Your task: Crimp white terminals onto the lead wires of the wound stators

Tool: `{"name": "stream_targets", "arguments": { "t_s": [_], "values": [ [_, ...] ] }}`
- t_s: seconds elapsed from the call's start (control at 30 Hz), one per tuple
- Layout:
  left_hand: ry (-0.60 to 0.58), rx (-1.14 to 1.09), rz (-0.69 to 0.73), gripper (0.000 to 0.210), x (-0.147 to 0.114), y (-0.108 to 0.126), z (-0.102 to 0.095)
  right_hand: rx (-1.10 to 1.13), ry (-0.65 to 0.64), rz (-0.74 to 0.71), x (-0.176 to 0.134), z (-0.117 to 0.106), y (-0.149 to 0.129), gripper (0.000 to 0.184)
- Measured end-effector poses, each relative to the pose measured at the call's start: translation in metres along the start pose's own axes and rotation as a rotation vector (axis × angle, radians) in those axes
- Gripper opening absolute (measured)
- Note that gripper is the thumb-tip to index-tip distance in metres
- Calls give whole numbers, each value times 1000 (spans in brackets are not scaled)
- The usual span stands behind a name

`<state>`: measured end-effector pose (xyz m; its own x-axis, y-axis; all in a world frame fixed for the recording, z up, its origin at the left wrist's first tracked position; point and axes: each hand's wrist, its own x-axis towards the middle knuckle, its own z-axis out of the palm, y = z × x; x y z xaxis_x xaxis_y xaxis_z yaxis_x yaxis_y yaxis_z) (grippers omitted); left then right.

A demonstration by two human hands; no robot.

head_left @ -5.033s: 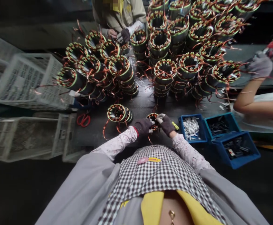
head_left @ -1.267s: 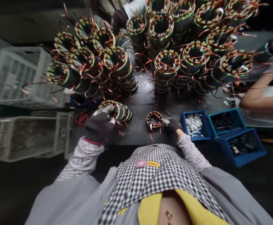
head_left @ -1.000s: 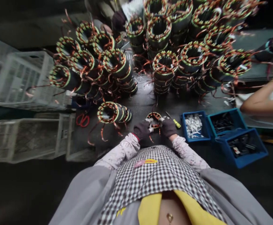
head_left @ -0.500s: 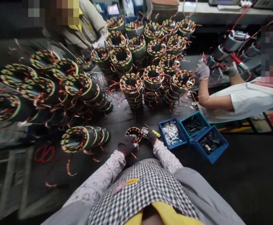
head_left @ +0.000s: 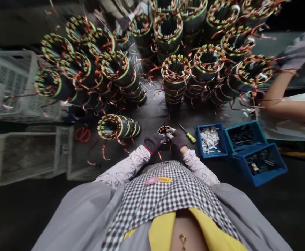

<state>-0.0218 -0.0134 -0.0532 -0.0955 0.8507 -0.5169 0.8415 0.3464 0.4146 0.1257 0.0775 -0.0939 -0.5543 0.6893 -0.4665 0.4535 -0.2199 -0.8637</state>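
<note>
A motor stator [head_left: 164, 130] with copper windings stands on the dark table close in front of me. My left hand [head_left: 153, 142], in a dark glove with pale fingertips, is closed on its near left rim. My right hand [head_left: 178, 138], gloved alike, has its fingers pinched together over the stator's right side. Whatever sits between those fingertips is too small to make out. A screwdriver [head_left: 191, 137] with a yellow handle lies just beyond my right hand. To the left, a stack of stators [head_left: 109, 127] leans on its side.
Stacked stators [head_left: 176, 69] with loose copper leads line the far side. Right of me are a blue bin [head_left: 212, 155] of white pieces and bins [head_left: 270, 176] of dark parts. Red-handled scissors [head_left: 82, 134] lie left, near plastic crates [head_left: 29, 136]. A co-worker's gloved hand [head_left: 296, 52] is at right.
The view has tilted down and turned, so everything sits differently in the picture. My right hand has moved in over the stator's opening, leaving the screwdriver more apart from it. My left hand stays on the rim.
</note>
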Motion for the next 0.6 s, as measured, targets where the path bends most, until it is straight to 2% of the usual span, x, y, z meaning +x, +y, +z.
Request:
{"name": "stream_targets", "arguments": {
  "t_s": [0.17,0.37,0.5,0.6],
  "values": [
    [-61,-4,-12,38,3,-2,-1,-155,-37,-28,7,-1,6,19],
    [-96,-136,19,35,13,-5,-1,-194,48,-13,8,5,8,23],
    [-76,-354,-26,30,9,-12,-3,-203,3,-55,9,17,16,28],
    [-21,-380,-79,32,-3,-19,-12,-216,-36,-100,10,24,22,29]
  ]
}}
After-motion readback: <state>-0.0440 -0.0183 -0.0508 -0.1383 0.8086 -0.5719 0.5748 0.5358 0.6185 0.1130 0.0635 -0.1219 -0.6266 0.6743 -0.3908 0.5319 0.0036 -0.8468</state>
